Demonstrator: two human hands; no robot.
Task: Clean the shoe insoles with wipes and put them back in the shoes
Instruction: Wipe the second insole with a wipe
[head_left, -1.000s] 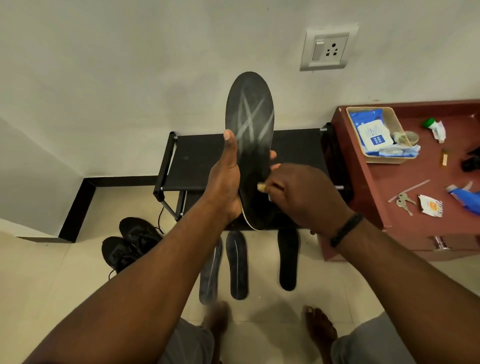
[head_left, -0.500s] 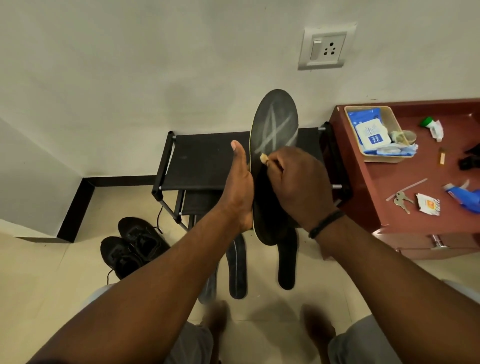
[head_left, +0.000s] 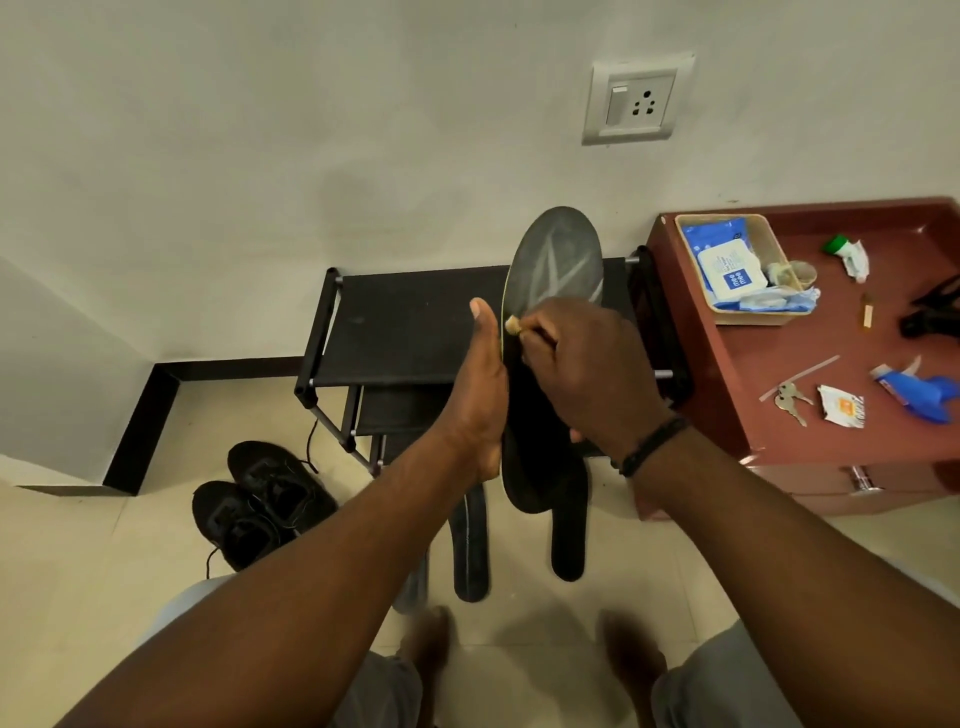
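The left hand (head_left: 480, 400) gripped the insole (head_left: 556, 270) along its left edge, thumb raised and pointing up, fingers wrapped behind it out of sight. The right hand (head_left: 587, 374) lay over the insole's middle face, fingers curled and pinching a small pale wad (head_left: 511, 322), taken to be the wipe (too small to confirm), pressed near the left edge.

The insole stood nearly upright between the hands, long axis running top to bottom, toe end up against the wall and heel end down below the wrists. Both hands were touching it; the right covered the wiping face, the left served as support. The exposed toe area lay directly above the right hand, so any further stroke would, in my judgement, run upward along the long axis.

The insole was dark grey to black, with pale streaks crossing the toe area and a thin yellowish rim along its left edge.

Below, three more insoles (head_left: 569, 535) lay on the floor, and a pair of black shoes (head_left: 260, 499) sat to the left. A wipes pack (head_left: 727, 265) rested in a tray on the red surface (head_left: 810, 374) to the right.
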